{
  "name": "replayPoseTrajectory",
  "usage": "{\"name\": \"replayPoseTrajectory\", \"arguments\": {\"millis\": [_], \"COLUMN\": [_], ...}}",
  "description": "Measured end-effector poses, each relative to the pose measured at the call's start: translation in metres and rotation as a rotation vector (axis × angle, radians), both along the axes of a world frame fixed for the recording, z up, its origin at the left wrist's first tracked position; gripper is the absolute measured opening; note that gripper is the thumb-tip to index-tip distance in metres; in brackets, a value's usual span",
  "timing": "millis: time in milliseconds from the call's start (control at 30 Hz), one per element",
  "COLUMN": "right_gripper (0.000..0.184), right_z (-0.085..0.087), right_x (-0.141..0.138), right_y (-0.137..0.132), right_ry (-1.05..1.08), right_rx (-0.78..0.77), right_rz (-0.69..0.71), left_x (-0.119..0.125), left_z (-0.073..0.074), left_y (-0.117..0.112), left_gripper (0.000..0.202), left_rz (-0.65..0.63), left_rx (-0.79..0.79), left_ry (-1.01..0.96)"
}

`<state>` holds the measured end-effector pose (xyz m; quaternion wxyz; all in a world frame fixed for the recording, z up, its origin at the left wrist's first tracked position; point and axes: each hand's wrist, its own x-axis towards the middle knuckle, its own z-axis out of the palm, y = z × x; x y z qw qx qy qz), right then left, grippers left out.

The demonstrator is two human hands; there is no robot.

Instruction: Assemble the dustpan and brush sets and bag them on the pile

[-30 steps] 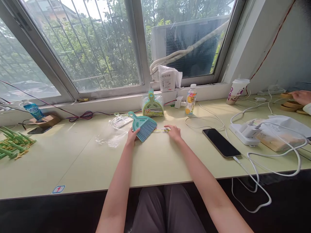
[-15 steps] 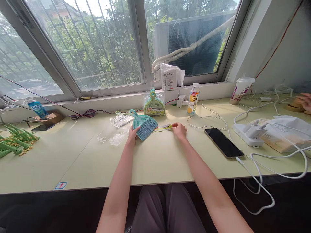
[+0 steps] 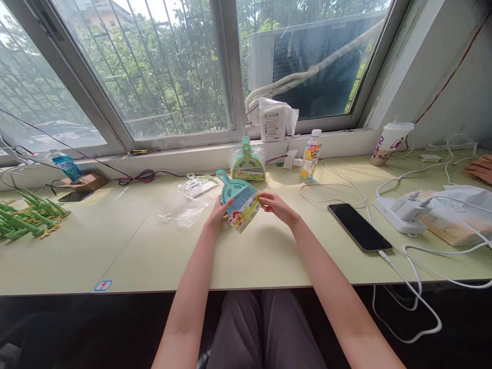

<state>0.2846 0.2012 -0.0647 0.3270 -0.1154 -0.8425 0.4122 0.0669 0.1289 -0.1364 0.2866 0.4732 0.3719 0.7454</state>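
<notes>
My left hand (image 3: 217, 211) grips a small teal dustpan with its brush (image 3: 232, 189) by the left edge, tilted above the table. A printed yellow-green card label (image 3: 246, 211) lies across the brush bristles, and my right hand (image 3: 273, 203) pinches its right end. Behind them a wrapped stack of green dustpan sets (image 3: 248, 166) stands against the sill. To the left on the table are crumpled clear plastic wrap (image 3: 190, 213) and a packet with white cords (image 3: 198, 185).
A phone (image 3: 359, 227) on a charging cable lies to the right, near a power strip (image 3: 400, 215). A juice bottle (image 3: 310, 156) and a cup (image 3: 392, 143) stand at the back. Green plastic parts (image 3: 31, 215) are piled far left. Another person's hand (image 3: 480, 168) shows at the right edge.
My right hand has lifted the card label from the table and brought it left onto the brush bristles. My left hand still holds the dustpan. The view has shifted slightly.
</notes>
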Motion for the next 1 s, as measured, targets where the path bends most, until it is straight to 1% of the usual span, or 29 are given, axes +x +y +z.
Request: {"name": "replayPoseTrajectory", "arguments": {"millis": [133,167,233,333,400,500,533,567,633,667,700,733,767,833,900,933,1000], "right_gripper": [0.023,0.022,0.022,0.021,0.02,0.02,0.023,0.029,0.049,0.059,0.067,0.072,0.075,0.074,0.06,0.053,0.043], "right_z": [-0.011,-0.013,-0.015,-0.016,-0.016,-0.019,-0.02,-0.021,-0.022,-0.022,-0.022,-0.023,-0.023,-0.025,-0.028,-0.03,-0.033], "right_x": [-0.014,-0.017,-0.019,-0.018,-0.018,-0.019,-0.019,-0.02,-0.022,-0.023,-0.024,-0.025,-0.026,-0.028,-0.032,-0.034,-0.037], "right_y": [0.015,0.019,0.022,0.024,0.024,0.022,0.021,0.019,0.015,0.013,0.012,0.011,0.01,0.011,0.012,0.012,0.014], "right_ry": [0.052,0.066,0.081,0.072,0.046,-0.009,-0.017,-0.008,0.065,0.124,0.183,0.228,0.248,0.226,0.205,0.212,0.243], "right_rx": [0.269,0.317,0.361,0.388,0.399,0.413,0.431,0.458,0.517,0.525,0.496,0.417,0.296,0.0,-0.226,-0.293,-0.38], "right_rz": [-0.432,-0.516,-0.62,-0.708,-0.755,-0.779,-0.776,-0.783,-0.824,-0.848,-0.859,-0.847,-0.8,-0.616,-0.385,-0.291,-0.182], "left_x": [0.008,0.01,0.014,0.018,0.018,0.016,0.016,0.016,0.016,0.017,0.017,0.018,0.018,0.018,0.018,0.017,0.016], "left_z": [0.004,0.005,0.007,0.007,0.006,0.005,0.005,0.005,0.007,0.008,0.009,0.009,0.01,0.01,0.01,0.01,0.009], "left_y": [-0.006,-0.006,-0.007,-0.007,-0.006,-0.005,-0.005,-0.006,-0.008,-0.01,-0.011,-0.011,-0.011,-0.011,-0.009,-0.009,-0.009], "left_gripper": [0.069,0.07,0.071,0.073,0.074,0.076,0.076,0.076,0.075,0.075,0.075,0.076,0.076,0.077,0.077,0.077,0.077], "left_rz": [-0.037,-0.05,-0.086,-0.126,-0.119,-0.089,-0.089,-0.092,-0.105,-0.109,-0.109,-0.107,-0.106,-0.114,-0.129,-0.134,-0.137], "left_rx": [0.007,0.002,-0.001,0.031,0.031,0.008,0.016,0.03,0.057,0.068,0.076,0.085,0.096,0.119,0.137,0.139,0.132], "left_ry": [0.06,0.072,0.112,0.191,0.21,0.189,0.183,0.179,0.175,0.17,0.163,0.153,0.145,0.137,0.133,0.132,0.13]}}
